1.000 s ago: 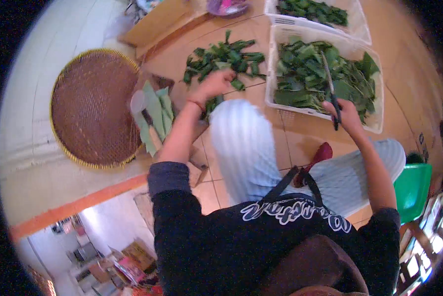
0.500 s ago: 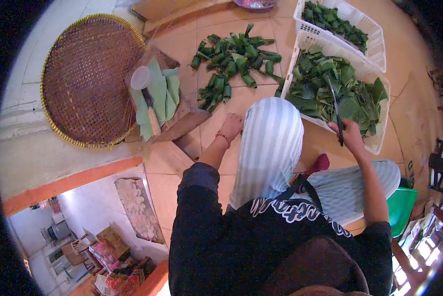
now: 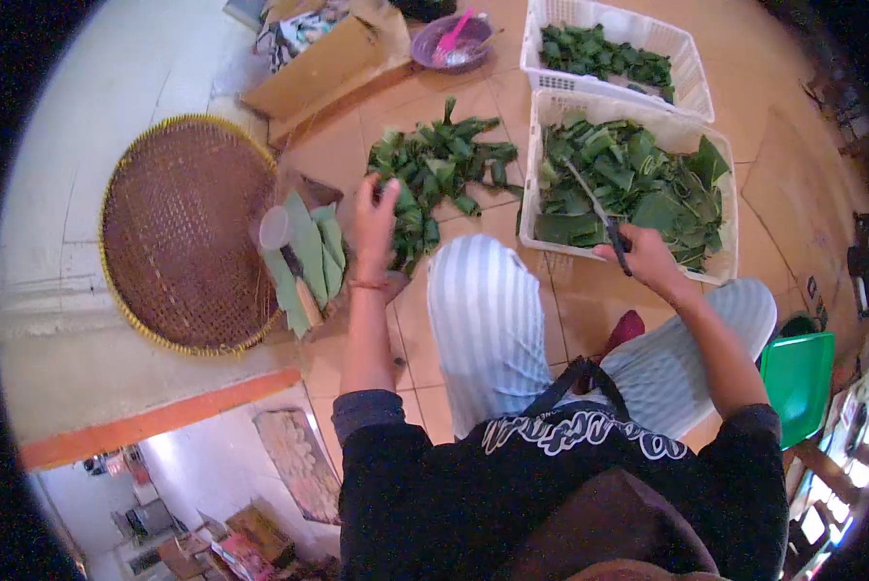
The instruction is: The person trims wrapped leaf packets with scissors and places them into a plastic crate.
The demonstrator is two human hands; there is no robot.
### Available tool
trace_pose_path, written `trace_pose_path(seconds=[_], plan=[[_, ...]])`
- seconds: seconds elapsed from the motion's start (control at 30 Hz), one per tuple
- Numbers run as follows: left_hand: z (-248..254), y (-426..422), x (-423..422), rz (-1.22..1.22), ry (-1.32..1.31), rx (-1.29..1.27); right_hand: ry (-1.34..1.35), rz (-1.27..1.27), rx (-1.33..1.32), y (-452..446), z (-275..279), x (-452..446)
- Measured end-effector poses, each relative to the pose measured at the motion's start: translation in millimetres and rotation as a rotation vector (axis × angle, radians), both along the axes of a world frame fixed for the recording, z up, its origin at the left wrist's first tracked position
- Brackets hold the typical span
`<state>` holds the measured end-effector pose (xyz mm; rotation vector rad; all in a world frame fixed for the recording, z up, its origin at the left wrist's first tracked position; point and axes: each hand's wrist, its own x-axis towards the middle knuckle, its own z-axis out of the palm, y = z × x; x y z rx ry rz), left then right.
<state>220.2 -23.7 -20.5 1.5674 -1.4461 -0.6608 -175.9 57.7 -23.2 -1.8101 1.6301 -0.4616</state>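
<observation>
My right hand grips a pair of scissors by the black handles, their blades pointing over the nearer white basket. Cut and folded green leaves fill that basket. Over the left edge of the floor pile, my left hand is slightly blurred, and a dark green leaf roll shows between its thumb and fingers. Several more leaf rolls lie heaped on the tiles beside it. Left of this hand, flat leaf sheets carry a wooden-handled knife and a small clear cup.
A round woven tray leans at the left. Farther off are a cardboard box, a purple bowl with a pink spoon, and a second white basket of leaf pieces. A green plastic piece stands by my right knee.
My left hand has risen from the floor beside my knee and moved forward and left to the rolls, taking hold of one. The scissors stay in my right hand. The view has shifted.
</observation>
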Motion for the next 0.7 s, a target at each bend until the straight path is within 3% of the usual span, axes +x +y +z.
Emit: trace_pose_path(seconds=[0.1,0.17,0.2,0.23,0.33,0.43,0.53,0.67,0.7], plan=[[75,-30,-27,-0.16,0.382,0.181,-0.072,0.024,-0.055,-1,14,9],[108,-38,-55,-0.378,0.388,0.224,-0.145,0.065,-0.072,-3,21,11],[119,-38,-71,-0.487,0.388,0.249,-0.188,0.058,-0.064,-4,26,11],[127,-32,-91,-0.51,0.587,0.402,-0.231,0.053,-0.054,-3,32,11],[132,-13,-138,-0.56,0.682,0.569,-0.311,0.04,-0.026,2,41,8],[120,4,-168,-0.647,0.6,0.574,-0.309,0.082,-0.016,5,35,2],[73,-1,-180,-0.773,0.289,0.397,-0.209,0.137,-0.027,10,28,-2],[42,16,-195,-0.808,0.061,0.153,-0.102,0.139,-0.014,16,22,-6],[39,18,-197,-0.783,0.039,0.207,-0.094,0.138,0.01,18,23,-7]])
